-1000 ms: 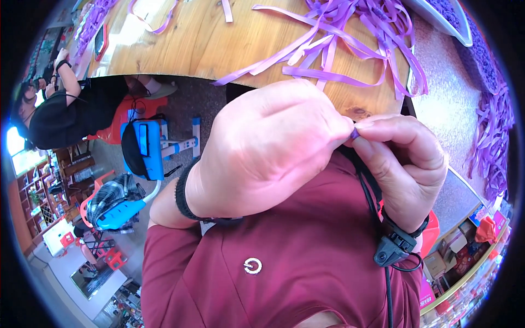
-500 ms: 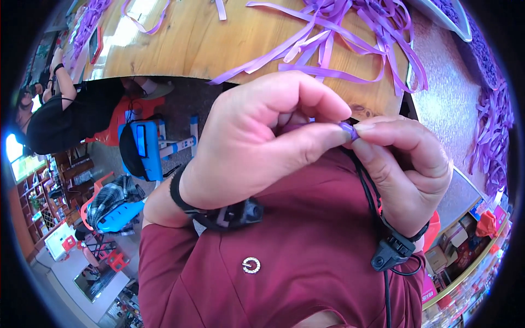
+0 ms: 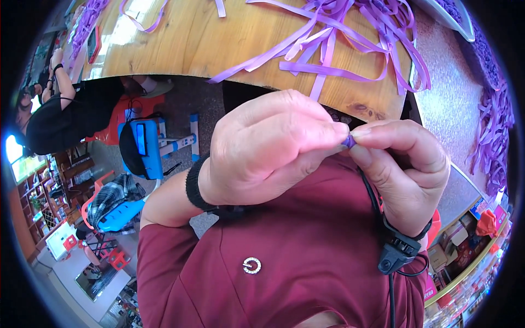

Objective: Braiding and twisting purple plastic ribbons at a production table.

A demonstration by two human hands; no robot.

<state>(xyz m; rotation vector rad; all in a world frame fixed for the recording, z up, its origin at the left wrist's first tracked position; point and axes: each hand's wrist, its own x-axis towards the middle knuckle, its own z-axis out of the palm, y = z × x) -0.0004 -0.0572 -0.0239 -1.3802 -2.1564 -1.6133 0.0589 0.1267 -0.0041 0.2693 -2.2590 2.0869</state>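
Both hands meet in front of my chest at a small bit of purple ribbon point(image 3: 348, 141). My left hand point(image 3: 273, 147) is closed, its thumb and fingertips pressed together at the ribbon's left side. My right hand point(image 3: 407, 161) pinches the same bit between thumb and forefinger, its other fingers curled in. Most of the ribbon is hidden by the fingertips, so its exact shape does not show. Just beyond the hands, loose purple ribbons point(image 3: 355, 72) lie in a tangle at the table's near right corner, some ends hanging over the edge.
The wooden table point(image 3: 180, 52) spans the far side. More purple ribbons point(image 3: 489, 131) hang at the far right, below a white tray point(image 3: 465, 27). On the left are a blue chair point(image 3: 139, 147) and a person in black point(image 3: 76, 123). A box-filled shelf point(image 3: 448, 251) stands at right.
My left hand has rolled over, bringing its back more into view, and its raised forefinger has come down against the thumb. The right hand keeps its pinch almost in place.
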